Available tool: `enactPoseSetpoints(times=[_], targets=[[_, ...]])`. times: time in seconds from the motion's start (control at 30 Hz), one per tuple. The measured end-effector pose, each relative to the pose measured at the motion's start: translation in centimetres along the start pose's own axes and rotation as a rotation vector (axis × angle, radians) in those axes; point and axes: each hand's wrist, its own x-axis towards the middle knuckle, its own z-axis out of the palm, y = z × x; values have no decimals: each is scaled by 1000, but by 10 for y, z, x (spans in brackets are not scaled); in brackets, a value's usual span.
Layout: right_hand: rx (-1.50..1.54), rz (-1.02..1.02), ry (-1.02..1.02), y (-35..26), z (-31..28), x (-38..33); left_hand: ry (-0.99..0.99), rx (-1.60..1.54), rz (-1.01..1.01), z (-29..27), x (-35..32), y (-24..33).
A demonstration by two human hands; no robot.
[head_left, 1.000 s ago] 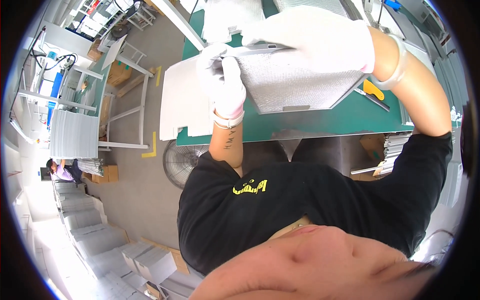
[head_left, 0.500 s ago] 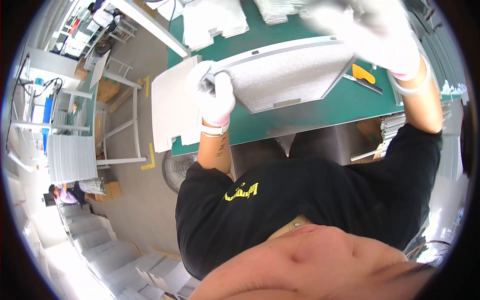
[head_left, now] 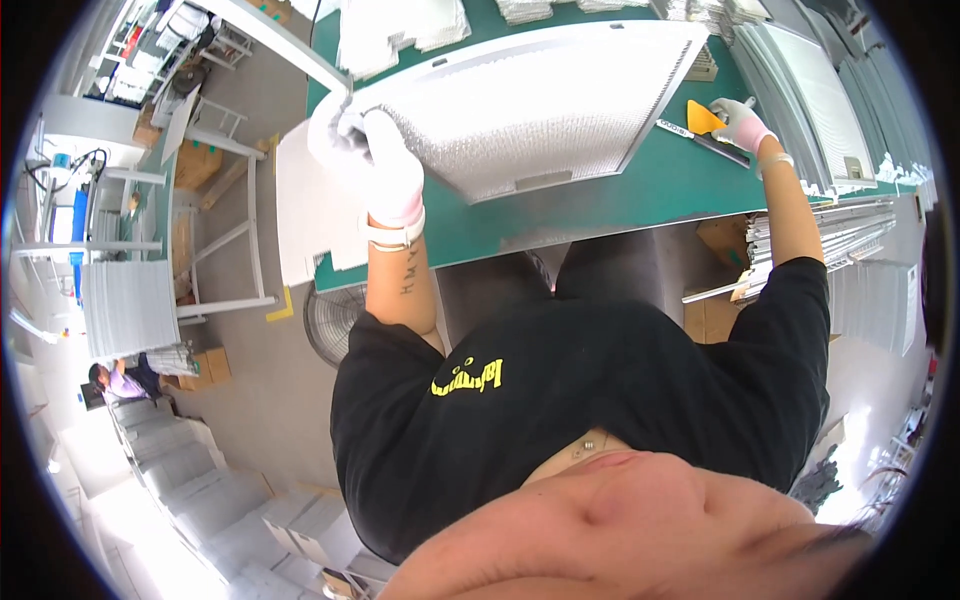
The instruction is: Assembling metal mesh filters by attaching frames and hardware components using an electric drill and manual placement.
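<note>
A framed metal mesh filter panel is tilted up above the green-topped table. My left hand, in a white glove, is closed around the panel's left edge. To the right of the panel, my gloved right hand pinches the right end of a yellow scraper at the tabletop. The scraper's gripped end is partly hidden by the fingers. Just in front of it lies a slim tool with a white end and a black end.
Stacked filter panels stand at the table's right side. White sheet parts lie along the back. Pale flat sheets are at the left edge, near a white frame post. A floor fan stands below.
My right hand has come away from the panel's far right edge and down to the scraper. The panel now sits farther left in the picture, still held by my left hand.
</note>
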Motion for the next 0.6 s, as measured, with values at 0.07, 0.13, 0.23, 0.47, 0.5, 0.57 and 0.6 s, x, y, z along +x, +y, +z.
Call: enactPoseSetpoints(times=[0.07,0.13,0.23,0.47,0.5,0.57,0.6], targets=[[68,12,65,0,0,5,-40,24,37,2,3,1],[151,38,101,-16,-16,-7,-51,60,14,-1,2,2],[711,-112,72,-63,-38,-46,-53,90,-39,-2,5,-2],[168,-682,120,-272,22,-111,-45,-54,-18,12,17,-15],[139,-753,103,-291,34,-103,-45,-58,-21,14,18,-22],[53,-739,68,-320,54,-82,6,33,-44,14,17,-34],[-34,-731,90,-331,62,-72,-5,-53,-137,18,15,-31]])
